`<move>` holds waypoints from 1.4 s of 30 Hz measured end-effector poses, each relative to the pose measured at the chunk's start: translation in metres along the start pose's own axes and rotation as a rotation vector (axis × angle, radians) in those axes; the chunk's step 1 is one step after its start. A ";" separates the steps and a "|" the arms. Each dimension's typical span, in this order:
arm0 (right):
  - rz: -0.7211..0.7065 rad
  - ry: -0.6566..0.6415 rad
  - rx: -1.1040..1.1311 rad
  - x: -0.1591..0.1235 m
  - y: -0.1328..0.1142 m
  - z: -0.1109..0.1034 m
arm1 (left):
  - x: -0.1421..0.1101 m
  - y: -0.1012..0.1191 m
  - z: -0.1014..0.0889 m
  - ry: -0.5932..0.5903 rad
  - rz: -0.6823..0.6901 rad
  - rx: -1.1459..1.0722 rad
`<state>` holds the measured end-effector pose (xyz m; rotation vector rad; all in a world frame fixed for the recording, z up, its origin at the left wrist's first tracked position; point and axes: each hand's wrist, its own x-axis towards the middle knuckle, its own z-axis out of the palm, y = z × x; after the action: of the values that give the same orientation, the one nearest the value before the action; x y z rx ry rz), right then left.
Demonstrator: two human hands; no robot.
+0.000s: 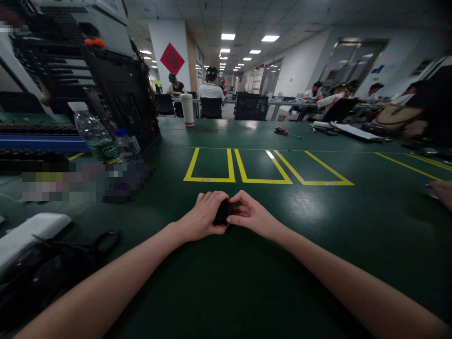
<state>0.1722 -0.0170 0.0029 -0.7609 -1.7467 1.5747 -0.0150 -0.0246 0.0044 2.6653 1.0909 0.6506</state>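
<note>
A small black object (pixel 221 213) is between my two hands, just above or on the green table (pixel 226 287); its kind cannot be made out. My left hand (pixel 205 214) wraps round it from the left, thumb below and fingers over the top, hiding much of it. From the right, the bent fingers and thumb of my right hand (pixel 249 214) close on its right edge. Yellow tape outlines (pixel 209 180) lie on the table just beyond both hands.
To the left are a white box-like item (pixel 38 223), black cables (pixel 70 256), plastic bottles (pixel 93 129) and stacked computer hardware (pixel 116 99). Farther off stand a white tumbler (pixel 187 109) and a red-black screwdriver (pixel 282 130). Another person's hand (pixel 443 192) shows at the right edge.
</note>
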 end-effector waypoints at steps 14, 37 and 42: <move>0.040 0.039 -0.146 -0.001 -0.003 0.002 | 0.000 0.001 -0.001 -0.003 -0.005 -0.006; 0.002 0.002 -0.016 -0.001 -0.004 0.002 | 0.000 0.001 -0.001 0.003 -0.005 0.003; -0.006 0.034 -0.007 0.000 -0.004 0.003 | 0.000 0.003 -0.003 -0.008 -0.004 0.005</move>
<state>0.1698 -0.0191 0.0064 -0.7804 -1.7291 1.5443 -0.0149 -0.0267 0.0084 2.6671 1.0967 0.6372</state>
